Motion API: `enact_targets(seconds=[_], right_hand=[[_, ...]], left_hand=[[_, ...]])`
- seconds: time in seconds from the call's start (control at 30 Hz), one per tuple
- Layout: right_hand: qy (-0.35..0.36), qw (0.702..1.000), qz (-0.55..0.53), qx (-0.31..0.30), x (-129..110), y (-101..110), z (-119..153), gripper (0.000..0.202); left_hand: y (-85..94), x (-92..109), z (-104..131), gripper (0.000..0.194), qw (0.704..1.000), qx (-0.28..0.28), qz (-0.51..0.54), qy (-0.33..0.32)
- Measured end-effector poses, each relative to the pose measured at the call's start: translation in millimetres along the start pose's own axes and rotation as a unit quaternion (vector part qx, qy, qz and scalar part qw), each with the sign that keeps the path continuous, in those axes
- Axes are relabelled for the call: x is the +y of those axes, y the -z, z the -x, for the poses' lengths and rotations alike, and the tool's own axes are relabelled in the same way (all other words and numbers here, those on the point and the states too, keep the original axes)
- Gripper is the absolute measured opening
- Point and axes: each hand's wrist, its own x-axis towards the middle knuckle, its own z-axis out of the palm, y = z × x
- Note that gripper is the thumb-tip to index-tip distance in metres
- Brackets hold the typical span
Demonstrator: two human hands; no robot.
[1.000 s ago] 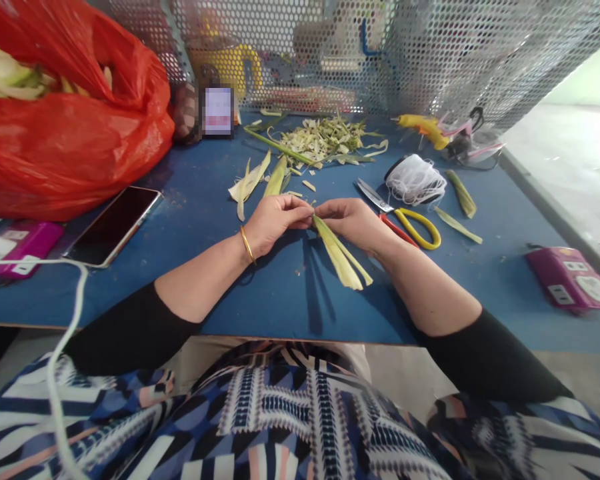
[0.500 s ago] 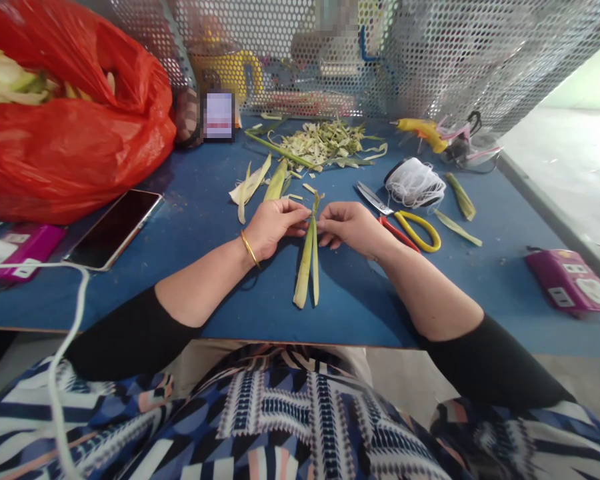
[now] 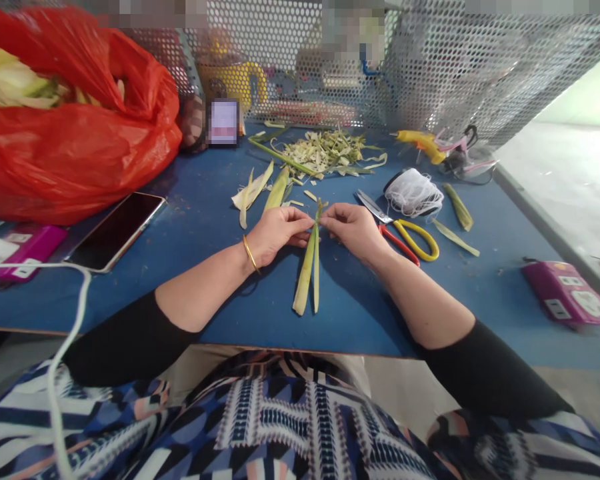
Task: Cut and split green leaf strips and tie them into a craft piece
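A bundle of greenish-yellow corn husk strips is narrow at the top and splits into two hanging tails. My left hand, wearing a gold bangle, pinches the bundle near its narrow top. My right hand is closed at the fingertips just right of that same spot; whatever sits between them is too fine to make out. Close to my right hand lie scissors with one red and one yellow handle, and a spool of white thread. Loose husk pieces rest beyond my left hand.
A red plastic bag of husks fills the left, with a phone before it. A heap of husk scraps lies along the perforated metal screen. On the right are a yellow glue gun and a purple packet.
The view has shifted slightly. My right fingertips have come a little closer to the top of the husk bundle, while my left hand keeps its pinch.
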Motion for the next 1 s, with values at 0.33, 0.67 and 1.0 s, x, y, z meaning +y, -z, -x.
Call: enact_targets(seconds=[0.33,0.67,1.0], right_hand=[[-0.022,0.999,-0.031,0.018,1.7,3.3,-1.0,0.022],[0.02,0.999,-0.014,-0.035,1.8,14.9,-7.1,0.021],[0.181,0.977,0.093,-0.059,-13.2,37.5,-4.3,0.015]], left_hand=[[-4.6,4.1,8.7,0.018,0.998,-0.056,0.014,0.001],[-7.5,0.2,15.4,0.015,0.988,-0.153,-0.017,-0.015],[-12.0,3.1,18.0,0.022,0.996,-0.029,-0.085,0.003]])
